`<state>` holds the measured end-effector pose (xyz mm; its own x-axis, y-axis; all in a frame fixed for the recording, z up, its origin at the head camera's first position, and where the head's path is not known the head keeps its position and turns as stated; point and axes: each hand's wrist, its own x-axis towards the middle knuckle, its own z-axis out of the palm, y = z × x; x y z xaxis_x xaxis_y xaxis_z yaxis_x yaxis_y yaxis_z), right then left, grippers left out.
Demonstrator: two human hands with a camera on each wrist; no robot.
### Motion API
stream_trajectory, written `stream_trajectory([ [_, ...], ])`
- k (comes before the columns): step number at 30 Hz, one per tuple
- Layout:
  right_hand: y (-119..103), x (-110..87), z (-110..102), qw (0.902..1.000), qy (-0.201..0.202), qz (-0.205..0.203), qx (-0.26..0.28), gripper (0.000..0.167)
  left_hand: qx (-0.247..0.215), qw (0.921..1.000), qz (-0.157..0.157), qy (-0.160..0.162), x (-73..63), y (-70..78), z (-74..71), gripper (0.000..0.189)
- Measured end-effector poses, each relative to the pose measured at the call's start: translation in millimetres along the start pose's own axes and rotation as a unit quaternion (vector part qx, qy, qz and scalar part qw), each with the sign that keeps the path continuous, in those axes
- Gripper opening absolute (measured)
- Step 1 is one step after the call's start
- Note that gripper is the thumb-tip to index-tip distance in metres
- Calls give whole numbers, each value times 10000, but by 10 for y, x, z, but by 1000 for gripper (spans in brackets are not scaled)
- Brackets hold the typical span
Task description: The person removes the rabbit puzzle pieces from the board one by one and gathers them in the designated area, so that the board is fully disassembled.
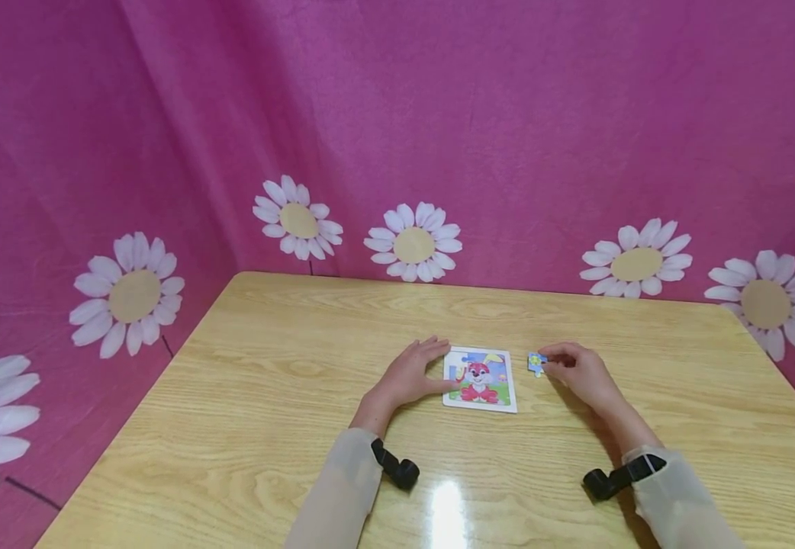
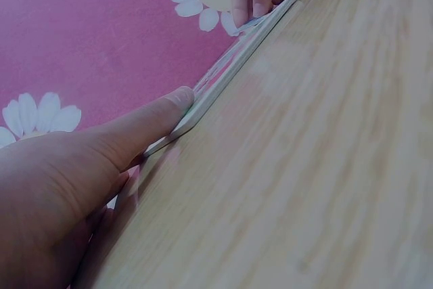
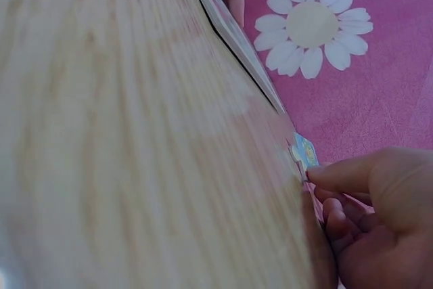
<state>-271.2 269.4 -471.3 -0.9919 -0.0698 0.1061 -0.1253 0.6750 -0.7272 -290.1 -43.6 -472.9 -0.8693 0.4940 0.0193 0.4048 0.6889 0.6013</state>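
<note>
A square jigsaw puzzle (image 1: 481, 390) showing a red and white rabbit lies flat in its white-edged tray on the table. My left hand (image 1: 407, 375) rests along the tray's left side, thumb extended over the lower left edge and fingers at the upper left corner. In the left wrist view, the straight left thumb (image 2: 159, 112) lies on top of the rim. To the right of the tray, my right hand (image 1: 581, 374) pinches a small blue and yellow puzzle piece (image 1: 535, 361) between thumb and fingers. The right wrist view shows this piece close to the tabletop, apart from the tray.
The wooden table (image 1: 267, 396) reaches back to a pink curtain (image 1: 507, 137) printed with large white daisies. Each wrist wears a black strap with a camera, one on the left (image 1: 397, 467) and one on the right (image 1: 620, 479).
</note>
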Motion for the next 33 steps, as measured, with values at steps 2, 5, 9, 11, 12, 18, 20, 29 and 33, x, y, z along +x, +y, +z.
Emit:
stream_trajectory([
  [2, 0, 8, -8, 9999, -85, 57, -22, 24, 11, 10000, -1, -9, 5, 1, 0, 76],
  [5, -1, 18, -16, 9998, -143, 74, -65, 24, 36, 10000, 7, -16, 13, -1, 3, 76],
  [9, -12, 21, -23, 9998, -174, 32, -121, 24, 49, 10000, 24, -4, 25, -6, 9, 77],
  [11, -17, 22, -23, 9997, -185, 14, -152, 24, 44, 10000, 30, 5, 29, -11, 12, 77],
  [12, -18, 23, -22, 9997, -194, 2, -166, 24, 45, 10000, 33, 8, 29, -12, 13, 76],
  [18, -17, 30, -12, 9992, -210, -63, -323, 23, 64, 10000, 26, -1, 22, -26, 23, 77],
  [20, -17, 29, -8, 9991, -207, -79, -372, 22, 56, 10000, 25, 3, 20, -31, 26, 77],
  [29, -27, 23, -1, 9994, -190, 3, -284, 22, 30, 10000, 36, 13, 8, -28, 18, 77],
  [33, -44, 17, 22, 9996, -19, -33, -271, 21, 63, 10000, 40, 19, 0, -17, 3, 77],
])
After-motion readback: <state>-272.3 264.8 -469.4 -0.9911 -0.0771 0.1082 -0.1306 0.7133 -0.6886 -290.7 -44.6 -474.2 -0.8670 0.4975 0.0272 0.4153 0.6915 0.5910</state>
